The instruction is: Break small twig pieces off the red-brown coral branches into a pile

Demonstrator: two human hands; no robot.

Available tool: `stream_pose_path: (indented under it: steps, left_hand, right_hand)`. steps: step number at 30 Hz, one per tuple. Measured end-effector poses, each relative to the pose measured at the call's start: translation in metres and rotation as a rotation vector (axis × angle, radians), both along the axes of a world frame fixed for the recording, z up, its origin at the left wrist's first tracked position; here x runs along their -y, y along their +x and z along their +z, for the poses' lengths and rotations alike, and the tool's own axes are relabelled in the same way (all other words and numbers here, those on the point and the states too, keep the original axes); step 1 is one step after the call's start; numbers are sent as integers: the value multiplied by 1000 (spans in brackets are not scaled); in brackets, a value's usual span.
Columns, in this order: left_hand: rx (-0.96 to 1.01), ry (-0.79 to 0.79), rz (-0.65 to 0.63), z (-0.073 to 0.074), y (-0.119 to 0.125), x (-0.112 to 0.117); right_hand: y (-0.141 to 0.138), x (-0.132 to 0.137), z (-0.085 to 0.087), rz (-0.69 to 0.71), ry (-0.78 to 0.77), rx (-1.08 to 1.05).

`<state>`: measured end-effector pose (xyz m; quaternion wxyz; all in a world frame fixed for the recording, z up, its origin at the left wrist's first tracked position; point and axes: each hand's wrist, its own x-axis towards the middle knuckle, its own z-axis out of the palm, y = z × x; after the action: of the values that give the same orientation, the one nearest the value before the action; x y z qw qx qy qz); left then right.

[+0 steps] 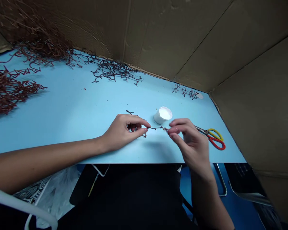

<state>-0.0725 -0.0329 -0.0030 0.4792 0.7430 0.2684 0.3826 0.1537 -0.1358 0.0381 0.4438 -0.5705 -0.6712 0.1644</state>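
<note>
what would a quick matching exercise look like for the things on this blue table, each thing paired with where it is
Things:
1 scissors with red and yellow handles
2 white cup
3 small dark twig pieces
4 left hand

Places:
A pinching a twig
B near the far table edge
C right of the right hand
D between the hands, beyond the twig

Pairs: 1C, 2D, 3B, 4A

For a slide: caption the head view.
Left hand and right hand hold a twig near a white cup and scissors on a blue table.
</note>
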Motion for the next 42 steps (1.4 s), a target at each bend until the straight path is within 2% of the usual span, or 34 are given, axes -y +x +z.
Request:
stream_pose_path:
  steps: [3,6,14,24,35,42]
  left_hand:
    - [20,48,1,-1,0,0]
    - [26,62,1,-2,-1,-1]
    - [31,65,3,-3,-2,-2]
    - [66,115,-9,-7,-1,-3]
    - [24,128,-19,-9,-2,-4]
    - [10,125,-22,-10,-1,-4]
  right_hand:
    - [-5,-23,-5,84,-58,-60]
    - [-10,-34,-15,146,-116,-146]
    - [-15,-35,-38,204,-267,-411]
    - [-15,-35,-56,220,-336,-573]
    - [-14,-34,-62,238,-317,-593]
    - [-21,-35,-56,156,-242,-450]
